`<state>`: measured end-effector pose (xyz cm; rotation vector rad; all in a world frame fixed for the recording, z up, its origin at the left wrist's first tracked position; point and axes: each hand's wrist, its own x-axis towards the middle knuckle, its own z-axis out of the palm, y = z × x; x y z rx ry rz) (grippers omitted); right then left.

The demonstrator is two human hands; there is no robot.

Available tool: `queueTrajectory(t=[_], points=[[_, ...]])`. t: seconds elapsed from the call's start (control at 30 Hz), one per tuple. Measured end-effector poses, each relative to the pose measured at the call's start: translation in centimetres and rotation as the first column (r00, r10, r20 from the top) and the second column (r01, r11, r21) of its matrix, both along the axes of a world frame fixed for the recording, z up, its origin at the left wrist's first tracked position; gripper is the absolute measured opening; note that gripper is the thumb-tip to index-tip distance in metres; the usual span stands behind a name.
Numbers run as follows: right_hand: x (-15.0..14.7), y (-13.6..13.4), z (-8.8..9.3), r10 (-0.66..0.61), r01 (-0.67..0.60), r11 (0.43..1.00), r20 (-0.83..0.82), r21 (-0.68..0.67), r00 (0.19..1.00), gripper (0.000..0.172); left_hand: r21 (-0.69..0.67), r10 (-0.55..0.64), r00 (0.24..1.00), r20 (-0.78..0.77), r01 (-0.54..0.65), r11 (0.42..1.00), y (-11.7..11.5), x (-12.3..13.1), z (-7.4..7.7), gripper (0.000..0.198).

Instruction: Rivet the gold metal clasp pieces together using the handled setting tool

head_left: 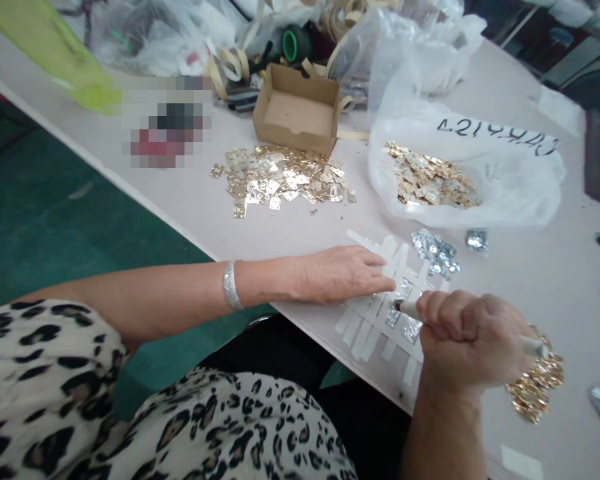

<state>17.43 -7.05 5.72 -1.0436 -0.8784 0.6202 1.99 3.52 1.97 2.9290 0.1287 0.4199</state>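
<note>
My left hand (337, 275) lies flat, fingers stretched over crossed white strips (364, 331) taped at the table's front edge. Small shiny silver plates (411, 329) sit among the strips, just right of its fingertips. My right hand (473, 337) is wrapped in a fist round a white rod-shaped tool (409, 307) with a dark tip. That tip points down at the silver plates; whether it touches them I cannot tell. The tool's other end sticks out behind the fist. Beyond the strips is a pile of small silver discs (436, 252).
Gold-coloured metal plates (285, 175) lie heaped before an open cardboard box (300, 117). More gold pieces rest on a white plastic bag (520, 180). Gold rings (537, 387) are piled beside my right wrist. A small silver packet (477, 241) lies farther back. Clear bags and tape rolls crowd the far side.
</note>
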Motion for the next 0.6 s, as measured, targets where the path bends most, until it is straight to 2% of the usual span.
queueTrajectory(t=[0.13,0.23,0.33,0.47,0.53,0.6], points=[[0.5,-1.2,-0.7,-0.063,0.060,0.996,0.033,0.066,0.997,0.037,0.042,0.008,0.999,-0.034,-0.007,0.999,0.4,0.9,0.2,0.018],[0.7,-1.6,-0.9,-0.097,0.096,0.992,0.010,0.086,0.995,0.035,0.092,0.104,0.994,0.036,-0.107,0.990,-0.7,0.9,-0.2,0.017],[0.7,-1.4,-0.9,-0.102,0.109,0.990,-0.078,0.093,0.992,0.032,0.077,0.195,0.975,0.101,-0.204,0.976,-2.5,0.3,-0.5,0.022],[0.9,-0.7,-0.9,-0.078,0.096,0.993,-0.220,0.073,0.972,0.035,-0.032,0.152,0.981,0.119,-0.149,0.988,-4.6,-1.0,-0.5,0.028],[1.4,-0.2,-1.2,-0.082,0.104,0.993,-0.302,0.057,0.950,0.039,-0.064,0.132,0.984,0.117,-0.125,0.990,-4.8,-1.7,-0.4,0.026],[1.9,0.4,-1.6,-0.067,0.095,0.994,-0.382,0.055,0.922,0.043,-0.072,0.159,0.979,0.126,-0.151,0.986,-4.4,-2.2,-0.6,0.021]])
